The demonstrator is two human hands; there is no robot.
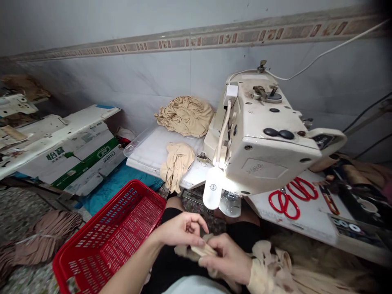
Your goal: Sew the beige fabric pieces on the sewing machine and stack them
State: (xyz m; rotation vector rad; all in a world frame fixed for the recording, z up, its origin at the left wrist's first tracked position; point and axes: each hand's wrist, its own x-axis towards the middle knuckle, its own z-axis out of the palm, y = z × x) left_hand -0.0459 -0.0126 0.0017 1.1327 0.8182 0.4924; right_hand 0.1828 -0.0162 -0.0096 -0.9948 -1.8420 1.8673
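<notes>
Over my lap, my right hand (229, 258) pinches a folded piece of beige fabric (204, 250) between thumb and fingers. My left hand (187, 230) comes in from the other side, its fingers curled and its thumb pressing the fabric's near end. More beige cloth (272, 261) bunches around my right wrist and trails off to the right. Ahead of my hands stands a white sewing machine (269, 151) with a bright lamp (212, 192) lit near its needle area. A crumpled beige piece (177, 163) hangs over the front edge of the machine table (147, 155).
A red plastic basket (101, 216) stands at my left. Behind the table lies a heap of beige fabric (186, 116). Red-handled scissors (284, 204) rest on the right side. A second sewing machine (61, 139) and stacked brown cloth pieces (45, 237) are farther left.
</notes>
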